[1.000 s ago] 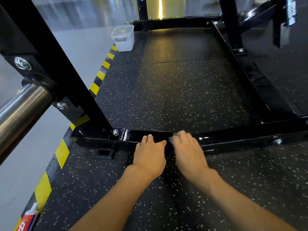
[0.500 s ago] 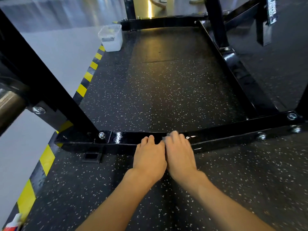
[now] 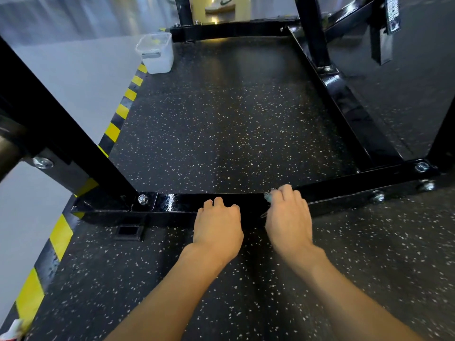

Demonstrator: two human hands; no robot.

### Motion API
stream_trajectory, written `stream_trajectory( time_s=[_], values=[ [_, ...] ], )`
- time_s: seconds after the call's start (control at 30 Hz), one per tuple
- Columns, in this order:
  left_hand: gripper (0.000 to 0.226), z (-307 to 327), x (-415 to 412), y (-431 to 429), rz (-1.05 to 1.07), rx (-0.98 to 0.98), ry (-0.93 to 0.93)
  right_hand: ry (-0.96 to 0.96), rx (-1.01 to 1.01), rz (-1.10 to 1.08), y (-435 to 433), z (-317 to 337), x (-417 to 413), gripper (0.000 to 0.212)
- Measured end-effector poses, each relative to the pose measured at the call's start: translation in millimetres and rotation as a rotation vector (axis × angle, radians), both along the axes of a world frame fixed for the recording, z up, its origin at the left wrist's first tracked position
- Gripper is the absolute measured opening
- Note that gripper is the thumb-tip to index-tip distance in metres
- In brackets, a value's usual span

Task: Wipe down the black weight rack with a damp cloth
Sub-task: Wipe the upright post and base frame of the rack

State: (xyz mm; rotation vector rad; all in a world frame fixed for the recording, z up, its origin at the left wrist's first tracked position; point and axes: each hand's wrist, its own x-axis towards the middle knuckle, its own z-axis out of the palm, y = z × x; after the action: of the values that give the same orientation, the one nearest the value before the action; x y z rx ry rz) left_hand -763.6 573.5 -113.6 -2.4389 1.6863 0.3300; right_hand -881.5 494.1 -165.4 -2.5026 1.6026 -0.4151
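Observation:
The black weight rack's lower front crossbar (image 3: 179, 205) runs across the floor, glossy and wet to the left of my hands. My left hand (image 3: 218, 226) rests on top of this bar, its fingers bent over the far edge and nothing in it. A hand's width to the right, my right hand (image 3: 288, 217) presses a small grey cloth (image 3: 268, 196) onto the bar. Only a scrap of the cloth shows at my fingertips; the rest is hidden under the palm. A black upright (image 3: 49, 119) rises from the bar's left end.
A white plastic tub (image 3: 156, 54) stands on the speckled rubber mat (image 3: 221, 124) at the far left. Yellow-black hazard tape (image 3: 59, 236) edges the mat. The rack's right side rail (image 3: 349, 107) and far crossbar (image 3: 234, 30) box in the mat. A tube lies at the bottom left (image 3: 12, 331).
My right hand has slid right along the crossbar with the cloth, opening a gap from my left hand. The left hand has stayed in place on the bar.

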Motion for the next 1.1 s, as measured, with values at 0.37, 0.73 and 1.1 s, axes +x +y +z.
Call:
stream_trajectory(
  time_s=[0.37, 0.73, 1.1],
  values=[
    [0.046, -4, 1, 3, 0.0, 0.052, 0.036, 0.006, 0.006, 0.046, 0, -1, 7, 0.026],
    [0.05, 3, 9, 15, 0.194, -0.151, 0.525, -0.365, 0.395, -0.083, -21, 31, -22, 0.018],
    [0.027, 38, -15, 13, 0.602, -0.278, 1.619, -1.273, 1.421, -0.019, 32, 88, -32, 0.032]
  ],
)
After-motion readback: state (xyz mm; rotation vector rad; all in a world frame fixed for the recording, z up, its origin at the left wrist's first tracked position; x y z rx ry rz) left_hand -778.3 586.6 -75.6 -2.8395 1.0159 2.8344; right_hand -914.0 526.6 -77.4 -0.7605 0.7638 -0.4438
